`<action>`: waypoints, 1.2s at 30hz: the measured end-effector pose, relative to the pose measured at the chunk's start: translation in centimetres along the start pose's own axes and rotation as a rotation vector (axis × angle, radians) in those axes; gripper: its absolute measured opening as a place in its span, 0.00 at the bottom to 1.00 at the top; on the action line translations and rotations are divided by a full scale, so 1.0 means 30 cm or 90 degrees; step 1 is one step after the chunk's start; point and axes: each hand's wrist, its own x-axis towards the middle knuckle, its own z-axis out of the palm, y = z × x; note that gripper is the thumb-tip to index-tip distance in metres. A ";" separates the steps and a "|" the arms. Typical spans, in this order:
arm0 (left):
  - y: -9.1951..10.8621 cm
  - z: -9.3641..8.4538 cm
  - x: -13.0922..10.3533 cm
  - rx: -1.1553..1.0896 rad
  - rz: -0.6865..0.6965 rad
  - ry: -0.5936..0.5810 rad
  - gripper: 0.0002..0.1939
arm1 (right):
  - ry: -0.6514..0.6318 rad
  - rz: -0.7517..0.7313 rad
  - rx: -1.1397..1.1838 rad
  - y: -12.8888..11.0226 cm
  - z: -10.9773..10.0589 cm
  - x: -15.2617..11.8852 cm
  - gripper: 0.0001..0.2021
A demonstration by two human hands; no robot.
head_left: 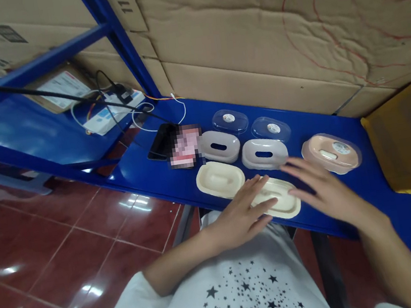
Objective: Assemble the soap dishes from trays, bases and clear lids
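My left hand (244, 212) reaches over the left side of a cream oval plastic tray (283, 205), its fingers spread. On the tray's other side my right hand (323, 188) is open, its fingertips close to the rim; whether they touch it I cannot tell. A second cream tray (219, 180) lies to the left. Behind these two sit a pale oval shell with a dark slot (224, 155) and another slotted shell (266, 164). Farther back lie a clear oval lid (239, 123) and a second clear lid (282, 132), each with a round sticker.
A peach oval box with a clear cover (323, 147) rests at the right, near a taped brown carton (409, 135). Left of the shells is a phone with a blurred screen (185, 146). A power strip (113, 113) with cables lies on the blue shelf (147, 175).
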 end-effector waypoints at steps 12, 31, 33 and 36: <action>0.023 -0.061 0.004 -0.208 -0.058 0.070 0.22 | 0.076 0.387 0.017 0.362 -0.179 -0.053 0.49; 0.018 -0.039 -0.025 -0.733 -0.273 0.176 0.61 | 0.087 0.204 0.001 0.401 -0.110 0.037 0.41; 0.003 -0.034 -0.025 -0.699 -0.268 0.180 0.60 | 0.092 0.228 -0.007 0.503 -0.074 0.033 0.41; -0.014 -0.024 -0.027 -0.668 -0.287 0.196 0.60 | 0.137 0.216 -0.028 0.482 -0.064 0.044 0.39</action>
